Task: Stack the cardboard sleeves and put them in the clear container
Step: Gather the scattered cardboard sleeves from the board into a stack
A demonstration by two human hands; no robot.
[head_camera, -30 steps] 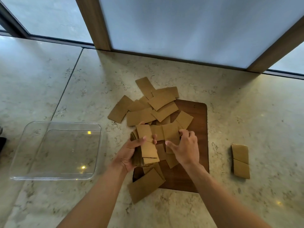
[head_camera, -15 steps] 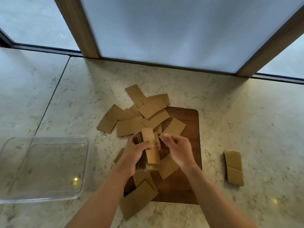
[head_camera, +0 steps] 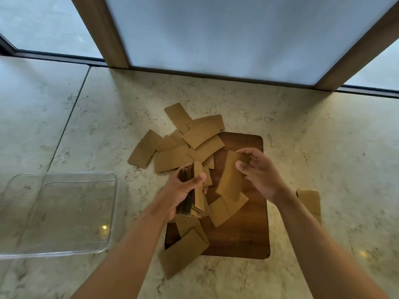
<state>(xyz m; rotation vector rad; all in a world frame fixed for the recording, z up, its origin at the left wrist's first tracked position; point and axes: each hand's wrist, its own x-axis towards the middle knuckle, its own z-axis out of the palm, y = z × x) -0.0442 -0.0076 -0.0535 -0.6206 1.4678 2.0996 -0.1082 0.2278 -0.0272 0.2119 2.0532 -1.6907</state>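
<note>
Head view: plain unprinted cardboard sleeves point(head_camera: 195, 139)

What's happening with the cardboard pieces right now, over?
Left hand grips stack. Right hand holds one sleeve. Clear container empty. Nothing blocking.

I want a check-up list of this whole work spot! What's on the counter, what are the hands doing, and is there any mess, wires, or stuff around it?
Surface: marble counter, with a wooden board lying on it.
Job's things: loose cardboard sleeves scattered over board and counter; clear container at left, nothing in it.
Clutter: two sleeves lie apart at right, partly behind the right arm.
Grippers: left hand grips a stack of sleeves on edge; right hand pinches a single sleeve.
Cables: nothing seen.
Surroundings: frosted window panels in wooden frames behind the counter.
</note>
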